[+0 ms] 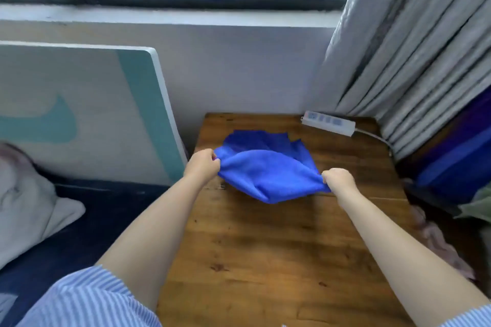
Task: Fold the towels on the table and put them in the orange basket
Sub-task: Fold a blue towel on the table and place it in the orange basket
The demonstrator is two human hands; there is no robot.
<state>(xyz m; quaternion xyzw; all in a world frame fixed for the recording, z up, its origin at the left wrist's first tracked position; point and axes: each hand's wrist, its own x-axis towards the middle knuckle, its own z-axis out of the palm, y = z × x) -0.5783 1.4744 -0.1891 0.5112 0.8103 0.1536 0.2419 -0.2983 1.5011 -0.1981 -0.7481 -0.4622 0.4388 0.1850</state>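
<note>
- We have the blue towel [268,167] stretched between both hands over the far half of the wooden bench [279,260], nearer the bench's far left corner than its right edge.
- Our left hand [203,164] has its fingers curled tight on the towel's left end; our right hand [338,180] pinches the right end the same way. Both grips are closed on cloth, and neither hand is free.
- The towel's long axis runs from left hand to right hand, roughly along the bench's width but tilted, with the right end closer to us than the left.
- Between the hands the near edge sags in a belly towards us; whether it touches the wood we cannot tell. The rest of the cloth trails away from the fingers towards the far edge, where it lies rumpled on the bench.
- We judge that the next fold turns on this: the loose cloth lies beyond the fingers, so the held edge would have to travel away from us to meet it, with both hands about equally placed.
- A white power strip [329,122] sits at the far right corner, well apart from the towel, its cable running off the right edge.
- No orange basket shows in this view, so we cannot say where it is or what it holds.
- No other towel lies on the bench.
</note>
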